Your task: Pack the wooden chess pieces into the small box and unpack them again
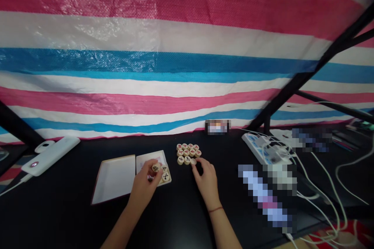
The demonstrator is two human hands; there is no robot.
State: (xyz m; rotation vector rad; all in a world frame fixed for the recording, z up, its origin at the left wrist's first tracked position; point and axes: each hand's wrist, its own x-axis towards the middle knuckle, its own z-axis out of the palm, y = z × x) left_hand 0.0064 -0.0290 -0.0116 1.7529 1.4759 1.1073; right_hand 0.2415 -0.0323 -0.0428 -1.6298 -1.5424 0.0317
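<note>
Between the fingers of my left hand [146,182] is a round xiangqi piece [155,167] with a black character, raised over the open box [161,156]. Other black-marked pieces [166,176] lie in the right side of that box. My right hand [207,177] pinches another xiangqi piece [193,162] at the right end of the front row; its face is not readable. Several pieces stand in rows on the black table: red-marked pieces [186,152] behind, black-marked pieces [181,160] in front. The empty box lid [115,177] lies left of the box.
At the left is a white power bank [51,156] with a cable. A power strip [257,148] with tangled white cables [327,186] occupies the right. A small blurred device [217,127] stands at the back, before a striped plastic sheet [146,101] and black metal bars [306,70].
</note>
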